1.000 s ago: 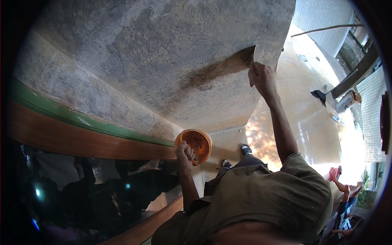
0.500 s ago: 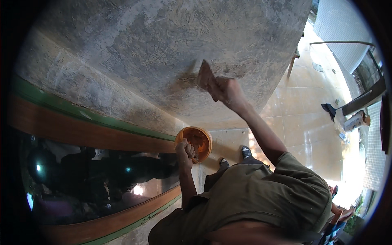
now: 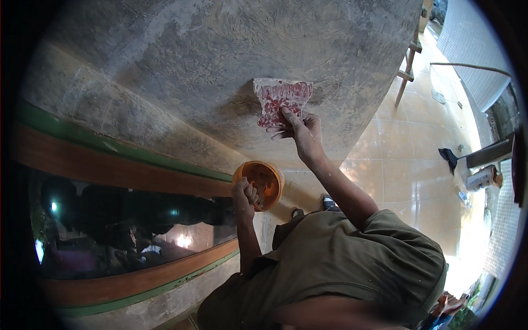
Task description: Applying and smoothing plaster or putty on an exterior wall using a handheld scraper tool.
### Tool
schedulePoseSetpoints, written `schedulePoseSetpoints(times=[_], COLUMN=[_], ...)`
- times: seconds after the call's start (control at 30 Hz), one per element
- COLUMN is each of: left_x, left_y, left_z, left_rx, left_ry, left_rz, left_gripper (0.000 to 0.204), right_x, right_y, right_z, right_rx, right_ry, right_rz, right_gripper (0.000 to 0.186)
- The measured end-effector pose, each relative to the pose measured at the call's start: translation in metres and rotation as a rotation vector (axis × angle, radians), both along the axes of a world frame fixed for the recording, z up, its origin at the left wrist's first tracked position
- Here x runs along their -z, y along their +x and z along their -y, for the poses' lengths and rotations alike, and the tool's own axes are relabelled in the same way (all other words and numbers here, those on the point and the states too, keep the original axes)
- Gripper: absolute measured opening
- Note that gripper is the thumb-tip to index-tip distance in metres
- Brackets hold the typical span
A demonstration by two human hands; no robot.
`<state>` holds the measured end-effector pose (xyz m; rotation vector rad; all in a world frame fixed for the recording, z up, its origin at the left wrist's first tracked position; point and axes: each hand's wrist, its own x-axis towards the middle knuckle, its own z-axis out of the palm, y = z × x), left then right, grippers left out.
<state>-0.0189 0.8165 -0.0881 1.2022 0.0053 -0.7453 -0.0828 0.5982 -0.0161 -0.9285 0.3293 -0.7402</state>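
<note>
Likely coating the wall (image 3: 214, 52), right grip (image 3: 303, 127) pinching scraper (image 3: 286, 94), left grip (image 3: 243, 194) clasping bucket (image 3: 272, 192); the next stroke wants even pressure.

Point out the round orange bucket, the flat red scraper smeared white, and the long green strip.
Round orange bucket (image 3: 273, 191), head view: its inner wall.
Flat red scraper smeared white (image 3: 283, 99), head view: middle of its face.
Long green strip (image 3: 130, 157), head view: around mid-length.
</note>
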Motion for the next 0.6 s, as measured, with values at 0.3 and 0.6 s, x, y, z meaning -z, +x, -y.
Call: schedulePoseSetpoints(times=[0.3, 0.6], left_x=[0.006, 0.020], left_y=[-0.028, -0.062], left_z=[0.005, 0.005], left_rx=[-0.074, -0.144], left_ry=[-0.019, 0.010], left_rz=[0.009, -0.044], left_gripper=[0.039, 0.036], right_x=[0.087, 0.035], right_y=[-0.036, -0.063], right_z=[0.007, 0.025], right_rx=[-0.258, -0.318], right_ry=[0.057, -0.138], right_rz=[-0.278, -0.094], right_gripper=[0.032, 0.030])
